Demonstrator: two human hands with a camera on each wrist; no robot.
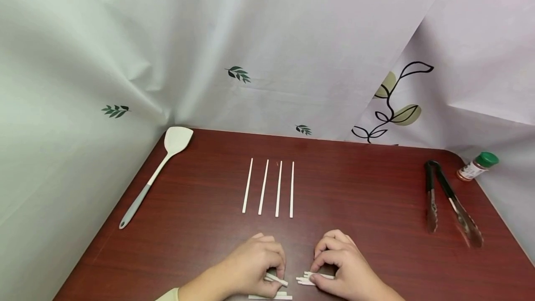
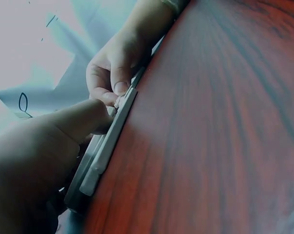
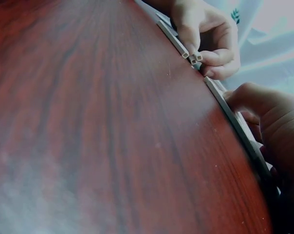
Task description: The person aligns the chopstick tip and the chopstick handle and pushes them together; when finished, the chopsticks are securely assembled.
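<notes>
Several slim white chopsticks [image 1: 264, 187] lie side by side, apart from one another, in the middle of the table. Nearer the front edge, my left hand [image 1: 259, 266] pinches a few chopsticks [image 1: 278, 280] between thumb and fingers; their square ends show in the right wrist view. Loose chopsticks [image 1: 271, 297] lie just in front of this hand, partly cut off by the head view's lower edge. A short gap to the right, my right hand [image 1: 344, 268] grips a small bundle of chopsticks [image 1: 304, 280] with uneven tips. Its palm hides their other ends.
On the left lies a white spatula [image 1: 177, 140] with a grey handle. Tongs [image 1: 451, 194] with black handles rest on the right, their arms spread. A green-capped spice bottle [image 1: 477, 166] sits at the right edge. Pale patterned cloth [image 1: 284, 59] hangs behind the dark red table [image 1: 355, 180].
</notes>
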